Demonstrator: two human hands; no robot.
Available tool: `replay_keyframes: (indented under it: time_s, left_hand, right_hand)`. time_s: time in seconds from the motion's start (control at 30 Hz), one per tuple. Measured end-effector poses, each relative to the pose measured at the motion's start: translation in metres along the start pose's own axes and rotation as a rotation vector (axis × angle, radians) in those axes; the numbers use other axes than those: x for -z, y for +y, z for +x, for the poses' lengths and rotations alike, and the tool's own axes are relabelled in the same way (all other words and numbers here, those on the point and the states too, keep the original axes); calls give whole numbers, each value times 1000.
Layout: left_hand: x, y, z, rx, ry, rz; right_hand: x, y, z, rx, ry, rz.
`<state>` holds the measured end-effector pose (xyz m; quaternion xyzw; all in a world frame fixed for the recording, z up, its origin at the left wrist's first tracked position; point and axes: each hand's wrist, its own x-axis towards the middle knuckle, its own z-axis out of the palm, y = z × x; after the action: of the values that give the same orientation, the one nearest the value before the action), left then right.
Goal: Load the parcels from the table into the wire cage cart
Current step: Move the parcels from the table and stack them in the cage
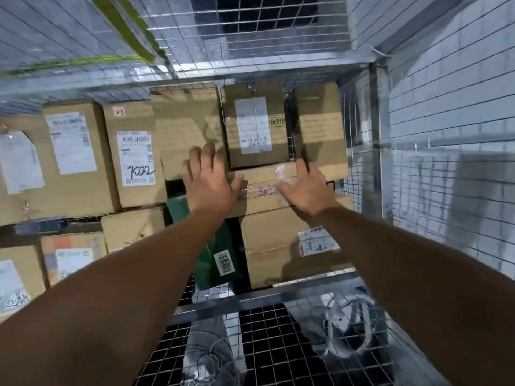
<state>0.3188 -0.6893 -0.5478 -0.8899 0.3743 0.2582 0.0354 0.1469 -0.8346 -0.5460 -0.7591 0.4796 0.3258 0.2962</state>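
Both my arms reach into the wire cage cart (373,162). A flat brown cardboard parcel (260,188) with clear tape lies on top of the stacked boxes. My left hand (210,181) rests on its left end with fingers spread and straight. My right hand (308,188) presses flat on its right end. Behind it stands a labelled brown box (255,129). A green parcel (214,254) with a barcode label sits below, partly hidden by my left forearm.
Several brown labelled boxes fill the cart's left side, one marked 7022 (135,160). A larger box (289,252) lies under the flat parcel. The cage's mesh front edge (250,302) runs under my forearms. A grey tiled wall (451,107) stands to the right.
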Motion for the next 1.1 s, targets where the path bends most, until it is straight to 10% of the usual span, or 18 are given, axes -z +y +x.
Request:
replay_keyframes:
  time_s: [0.63,1.1]
  left_hand:
    - [68,3,1,-63,-97,-82]
    - [244,15,-105,-213,-67,-119]
  right_hand:
    - [50,-45,-15,53,78,-105]
    - [148,-82,-246,-25,386,-5]
